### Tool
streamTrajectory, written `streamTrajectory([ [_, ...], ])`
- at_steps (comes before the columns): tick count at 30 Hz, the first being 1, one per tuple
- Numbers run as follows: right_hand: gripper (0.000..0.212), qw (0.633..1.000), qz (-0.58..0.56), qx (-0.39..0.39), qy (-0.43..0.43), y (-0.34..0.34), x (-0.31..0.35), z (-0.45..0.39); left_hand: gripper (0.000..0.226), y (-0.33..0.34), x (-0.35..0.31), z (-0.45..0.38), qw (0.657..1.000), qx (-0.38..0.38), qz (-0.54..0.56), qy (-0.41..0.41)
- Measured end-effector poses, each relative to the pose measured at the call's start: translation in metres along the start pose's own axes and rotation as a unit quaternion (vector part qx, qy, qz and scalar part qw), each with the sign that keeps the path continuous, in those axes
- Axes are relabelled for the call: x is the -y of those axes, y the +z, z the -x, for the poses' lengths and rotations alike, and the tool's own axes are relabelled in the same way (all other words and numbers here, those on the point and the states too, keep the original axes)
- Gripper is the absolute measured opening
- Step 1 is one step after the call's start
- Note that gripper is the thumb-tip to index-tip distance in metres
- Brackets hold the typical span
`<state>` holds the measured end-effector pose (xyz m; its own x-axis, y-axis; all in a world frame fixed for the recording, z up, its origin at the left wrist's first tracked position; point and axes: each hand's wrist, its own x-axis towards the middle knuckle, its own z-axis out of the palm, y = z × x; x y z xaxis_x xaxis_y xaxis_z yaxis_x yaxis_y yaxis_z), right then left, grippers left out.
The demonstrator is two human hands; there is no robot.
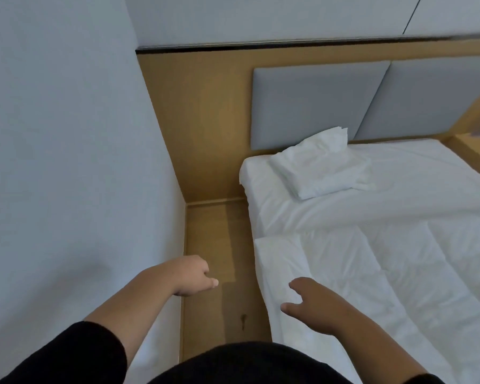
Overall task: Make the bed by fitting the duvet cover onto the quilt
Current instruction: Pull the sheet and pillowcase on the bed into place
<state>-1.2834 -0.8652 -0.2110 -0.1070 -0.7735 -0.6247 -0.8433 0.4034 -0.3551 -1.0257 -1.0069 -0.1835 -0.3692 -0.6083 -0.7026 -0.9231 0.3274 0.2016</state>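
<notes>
The person's right hand (315,306) hovers spread over the quilt (372,273); left hand (194,277) loosely curled, holding nothing. Best grab the corner firmly.

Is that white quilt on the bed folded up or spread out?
Spread out: the quilt lies flat across the bed, stitched panels showing.

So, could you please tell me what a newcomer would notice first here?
The white quilt lies spread over the bed, with a pillow at its head below the grey headboard panels. The right hand reaches open over the quilt's near edge, while the left hand hangs over the wooden floor.
</notes>
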Motion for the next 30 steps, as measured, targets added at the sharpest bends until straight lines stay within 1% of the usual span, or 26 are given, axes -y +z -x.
streamTrajectory([
  [4,0.075,0.999,-0.045,-0.009,0.023,-0.044,0.007,-0.054,0.062,-0.08,-0.015,-0.058,0.998,-0.016,-0.012,0.054],
  [8,0.074,0.997,-0.058,-0.006,0.04,-0.091,0.004,-0.121,0.062,-0.128,-0.022,-0.131,0.996,0.014,-0.034,0.082],
  [12,0.076,0.997,-0.07,-0.002,0.038,-0.152,-0.007,-0.2,0.059,-0.181,-0.031,-0.211,0.995,0.036,-0.053,0.077],
  [14,0.075,0.997,-0.069,0.009,0.043,-0.195,-0.012,-0.238,0.058,-0.212,-0.038,-0.241,0.995,0.046,-0.059,0.067],
  [16,0.074,0.996,-0.071,-0.001,0.044,-0.24,-0.012,-0.272,0.054,-0.245,-0.045,-0.265,0.995,0.054,-0.057,0.068],
  [20,0.07,0.997,-0.063,-0.033,0.034,-0.313,-0.003,-0.335,0.044,-0.303,-0.057,-0.314,0.997,0.031,-0.023,0.065],
  [22,0.07,0.997,-0.064,-0.029,0.038,-0.333,-0.002,-0.357,0.041,-0.324,-0.062,-0.337,0.997,0.032,-0.012,0.064],
  [25,0.07,0.995,-0.086,-0.021,0.054,-0.349,-0.011,-0.387,0.041,-0.354,-0.068,-0.377,0.995,0.063,-0.013,0.075],
  [30,0.068,0.98,-0.159,-0.01,0.121,-0.358,-0.038,-0.437,0.035,-0.4,-0.082,-0.479,0.99,0.106,-0.029,0.082],
])
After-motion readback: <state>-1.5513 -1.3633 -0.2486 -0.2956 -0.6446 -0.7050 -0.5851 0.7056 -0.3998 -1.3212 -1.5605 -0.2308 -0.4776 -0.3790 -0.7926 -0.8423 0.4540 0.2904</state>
